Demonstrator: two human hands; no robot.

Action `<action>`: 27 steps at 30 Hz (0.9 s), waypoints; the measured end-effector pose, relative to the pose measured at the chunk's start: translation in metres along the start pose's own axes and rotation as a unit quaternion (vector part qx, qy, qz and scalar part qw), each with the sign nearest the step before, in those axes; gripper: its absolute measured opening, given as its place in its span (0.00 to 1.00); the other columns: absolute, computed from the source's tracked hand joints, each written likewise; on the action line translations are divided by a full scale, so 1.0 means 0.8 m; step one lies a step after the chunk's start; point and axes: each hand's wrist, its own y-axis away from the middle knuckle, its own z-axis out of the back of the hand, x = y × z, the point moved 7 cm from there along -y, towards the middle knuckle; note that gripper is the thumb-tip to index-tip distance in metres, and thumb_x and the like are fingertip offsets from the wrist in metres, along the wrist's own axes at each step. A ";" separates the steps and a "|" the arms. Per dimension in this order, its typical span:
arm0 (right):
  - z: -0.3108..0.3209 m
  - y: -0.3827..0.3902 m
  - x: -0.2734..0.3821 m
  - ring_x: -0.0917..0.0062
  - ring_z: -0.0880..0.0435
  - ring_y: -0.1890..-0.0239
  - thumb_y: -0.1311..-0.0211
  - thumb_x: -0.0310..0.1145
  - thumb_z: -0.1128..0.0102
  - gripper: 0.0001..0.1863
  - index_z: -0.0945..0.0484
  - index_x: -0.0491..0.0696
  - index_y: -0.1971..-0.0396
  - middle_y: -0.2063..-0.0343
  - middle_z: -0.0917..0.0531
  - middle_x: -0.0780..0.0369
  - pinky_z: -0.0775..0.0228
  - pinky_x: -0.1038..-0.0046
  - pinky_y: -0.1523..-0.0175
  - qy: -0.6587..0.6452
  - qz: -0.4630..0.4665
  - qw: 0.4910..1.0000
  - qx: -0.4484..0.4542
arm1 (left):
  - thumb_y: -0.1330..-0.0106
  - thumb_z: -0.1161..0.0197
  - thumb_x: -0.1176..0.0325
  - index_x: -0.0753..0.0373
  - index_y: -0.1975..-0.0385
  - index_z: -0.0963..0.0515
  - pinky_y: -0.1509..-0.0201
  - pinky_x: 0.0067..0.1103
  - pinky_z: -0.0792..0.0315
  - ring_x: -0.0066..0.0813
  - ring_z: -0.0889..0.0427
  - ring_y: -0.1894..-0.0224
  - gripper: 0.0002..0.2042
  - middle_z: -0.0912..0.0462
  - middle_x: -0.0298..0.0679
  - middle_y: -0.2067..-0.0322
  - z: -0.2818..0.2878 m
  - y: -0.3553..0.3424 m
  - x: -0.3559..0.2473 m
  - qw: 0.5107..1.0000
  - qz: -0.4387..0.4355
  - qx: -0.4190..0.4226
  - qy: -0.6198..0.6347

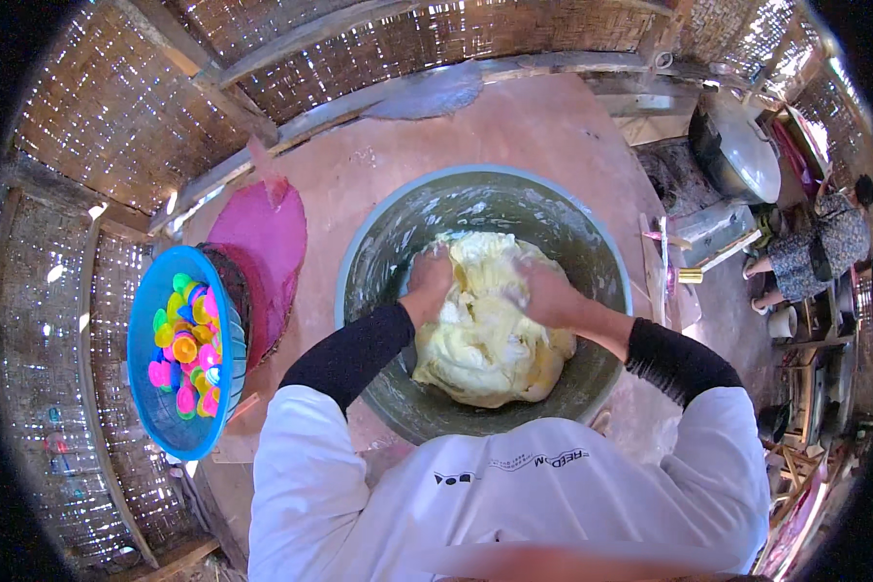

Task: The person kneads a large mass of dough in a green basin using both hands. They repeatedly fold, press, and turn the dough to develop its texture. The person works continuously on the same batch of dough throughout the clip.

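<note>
Dough point(490, 359) lies between and below the two hands, a soft, pale yellow mass with folds and a ragged crease. The left hand point(430, 276) presses its left upper side and the right hand point(551, 296) its right; both are blurred and partly sunk in, so I cannot tell whether the fingers are curled or spread. The crease and whiter patches suggest uneven mixing. Working it well probably means pushing with the heels of the hands, folding the far edge back over, and turning the lump now and then so the bulge nearest the body gets equal work.

Black sleeves point(354, 351) begin just behind the wrists, so the wrists are best kept high. Around the hands rises the basin point(567, 209), its green wall smeared with pale residue beyond them; scraping that into the lump should help. Under it, the table point(359, 160) spreads past the hands; pressing straight down with straight arms seems safer than shoving sideways, which might slide the basin.

Left of the hands, clear of the basin, is a blue tub point(143, 320) of coloured plastic pieces point(189, 349), with a pink sheet point(274, 233) just behind. Far to the right of the hands are a big pot point(732, 160) and another person point(826, 247).
</note>
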 end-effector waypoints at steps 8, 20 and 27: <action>-0.048 -0.097 -0.117 0.55 0.23 0.63 0.41 0.56 0.65 0.32 0.24 0.39 0.71 0.69 0.21 0.50 0.35 0.60 0.56 -0.238 -0.229 0.932 0.151 | 0.38 0.59 0.52 0.67 0.58 0.29 0.51 0.29 0.38 0.42 0.29 0.56 0.23 0.26 0.49 0.59 -0.036 -0.073 0.026 0.987 -0.034 0.092 0.129; -0.012 -0.014 0.010 0.57 0.36 0.46 0.46 0.53 0.56 0.34 0.44 0.46 0.43 0.48 0.36 0.49 0.47 0.64 0.41 -0.035 -0.036 0.978 0.203 | 0.39 0.49 0.59 0.63 0.50 0.35 0.48 0.25 0.36 0.32 0.30 0.52 0.20 0.30 0.41 0.52 0.000 0.096 -0.033 0.890 -0.092 0.433 0.104; 0.000 0.099 0.067 0.54 0.39 0.45 0.57 0.40 0.41 0.40 0.48 0.45 0.43 0.44 0.41 0.52 0.43 0.60 0.43 0.112 0.145 0.955 0.231 | 0.57 0.35 0.56 0.57 0.47 0.39 0.49 0.37 0.40 0.42 0.36 0.46 0.35 0.38 0.45 0.47 -0.013 0.218 -0.030 0.701 -0.427 0.271 -0.503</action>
